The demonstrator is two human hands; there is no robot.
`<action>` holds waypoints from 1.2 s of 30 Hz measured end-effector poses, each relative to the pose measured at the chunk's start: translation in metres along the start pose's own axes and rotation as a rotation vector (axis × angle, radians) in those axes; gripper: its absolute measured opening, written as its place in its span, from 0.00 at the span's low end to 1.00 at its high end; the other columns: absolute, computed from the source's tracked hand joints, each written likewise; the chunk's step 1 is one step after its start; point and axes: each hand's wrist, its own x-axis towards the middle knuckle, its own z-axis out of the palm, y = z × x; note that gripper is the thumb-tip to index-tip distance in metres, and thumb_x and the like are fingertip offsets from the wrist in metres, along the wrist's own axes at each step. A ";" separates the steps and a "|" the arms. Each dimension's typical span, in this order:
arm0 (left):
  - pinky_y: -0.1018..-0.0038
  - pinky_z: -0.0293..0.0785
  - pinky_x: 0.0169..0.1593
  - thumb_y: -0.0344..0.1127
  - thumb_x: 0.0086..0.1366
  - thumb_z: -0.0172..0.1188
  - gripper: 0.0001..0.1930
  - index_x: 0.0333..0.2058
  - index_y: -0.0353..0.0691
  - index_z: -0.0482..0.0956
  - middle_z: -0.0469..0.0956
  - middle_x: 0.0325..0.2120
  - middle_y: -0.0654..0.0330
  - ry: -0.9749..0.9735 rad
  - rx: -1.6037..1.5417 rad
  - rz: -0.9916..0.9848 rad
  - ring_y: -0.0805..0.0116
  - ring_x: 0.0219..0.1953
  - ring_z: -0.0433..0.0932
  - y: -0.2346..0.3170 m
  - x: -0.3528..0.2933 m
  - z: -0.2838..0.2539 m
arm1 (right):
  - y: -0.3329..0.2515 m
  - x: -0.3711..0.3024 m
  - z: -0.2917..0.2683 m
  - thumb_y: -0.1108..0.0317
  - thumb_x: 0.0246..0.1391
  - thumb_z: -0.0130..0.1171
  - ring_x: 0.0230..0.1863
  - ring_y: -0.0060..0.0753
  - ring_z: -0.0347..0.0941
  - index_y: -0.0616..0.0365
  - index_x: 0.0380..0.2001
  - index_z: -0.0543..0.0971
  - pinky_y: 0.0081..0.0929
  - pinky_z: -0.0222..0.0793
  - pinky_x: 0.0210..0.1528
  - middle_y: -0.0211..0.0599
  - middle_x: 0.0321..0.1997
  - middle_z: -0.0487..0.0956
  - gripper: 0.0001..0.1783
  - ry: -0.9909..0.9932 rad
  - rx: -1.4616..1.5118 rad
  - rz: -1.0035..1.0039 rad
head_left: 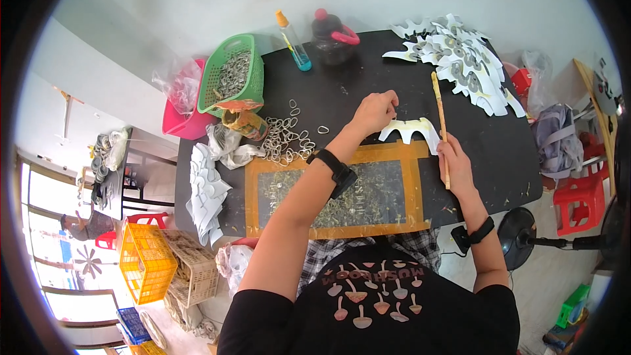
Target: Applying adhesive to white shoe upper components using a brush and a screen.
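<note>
My right hand (455,162) grips a thin, yellow-smeared stick (440,102) near its lower end, with the stick pointing away from me. Those fingers are also beside the right end of a white scalloped cut-out (413,129), which has yellowish smears along its upper edge. My left hand (376,112) is at the cut-out's left end, fingers curled together; whatever they pinch is hidden. Below the hands lies a dark sheet bordered with brown tape (413,184), its surface covered in dried yellowish residue. Metal rings (286,138) lie heaped left of my forearm.
A green basket (253,79) of metal rings stands at the back left beside a smeared can (246,123). White pieces form a stack (205,190) at left and a pile with grey rings (467,69) at far right. A spray bottle (296,46) and dark jug (332,43) stand behind.
</note>
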 end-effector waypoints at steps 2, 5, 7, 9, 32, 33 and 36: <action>0.70 0.74 0.34 0.24 0.54 0.59 0.09 0.34 0.34 0.70 0.80 0.25 0.54 0.031 -0.090 0.003 0.61 0.30 0.80 0.001 0.003 -0.007 | 0.000 0.000 0.000 0.80 0.50 0.52 0.43 0.54 0.72 0.58 0.34 0.70 0.35 0.71 0.42 0.49 0.51 0.70 0.08 0.010 0.002 -0.006; 0.72 0.74 0.34 0.23 0.54 0.59 0.08 0.33 0.34 0.70 0.80 0.26 0.55 0.033 -0.208 -0.007 0.64 0.30 0.80 0.000 0.005 -0.020 | -0.001 0.000 -0.001 0.80 0.49 0.52 0.42 0.54 0.72 0.58 0.34 0.70 0.34 0.71 0.41 0.49 0.51 0.70 0.09 0.014 -0.003 -0.017; 0.73 0.74 0.34 0.21 0.53 0.58 0.10 0.34 0.34 0.69 0.79 0.26 0.57 -0.056 -0.263 -0.009 0.66 0.30 0.80 0.000 0.006 -0.026 | -0.001 0.001 -0.001 0.80 0.49 0.52 0.42 0.54 0.72 0.58 0.34 0.70 0.33 0.71 0.41 0.49 0.51 0.71 0.08 0.018 -0.031 -0.036; 0.73 0.73 0.33 0.21 0.53 0.58 0.10 0.34 0.35 0.69 0.79 0.25 0.57 -0.129 -0.185 0.014 0.66 0.30 0.79 0.000 0.006 -0.028 | 0.000 0.001 0.000 0.80 0.49 0.52 0.42 0.54 0.72 0.58 0.34 0.70 0.33 0.71 0.41 0.48 0.51 0.71 0.08 0.008 0.002 -0.014; 0.60 0.68 0.33 0.19 0.45 0.57 0.11 0.28 0.37 0.67 0.75 0.25 0.52 -0.054 0.166 0.234 0.48 0.33 0.75 0.003 0.009 -0.003 | 0.003 -0.001 0.002 0.81 0.48 0.53 0.41 0.55 0.73 0.57 0.34 0.70 0.35 0.71 0.40 0.50 0.51 0.71 0.10 0.002 -0.002 -0.013; 0.60 0.68 0.33 0.19 0.45 0.57 0.11 0.28 0.37 0.67 0.74 0.24 0.52 -0.076 0.139 0.202 0.48 0.32 0.75 0.002 0.009 -0.002 | 0.004 -0.001 0.002 0.81 0.48 0.53 0.41 0.55 0.73 0.57 0.34 0.70 0.35 0.71 0.40 0.50 0.51 0.71 0.10 0.005 0.000 -0.015; 0.60 0.68 0.33 0.19 0.46 0.56 0.11 0.28 0.36 0.67 0.74 0.24 0.51 -0.114 0.109 0.156 0.47 0.32 0.75 0.002 0.009 -0.002 | 0.005 -0.001 0.002 0.81 0.48 0.53 0.41 0.55 0.73 0.57 0.34 0.70 0.35 0.71 0.40 0.50 0.51 0.71 0.10 0.004 0.003 -0.013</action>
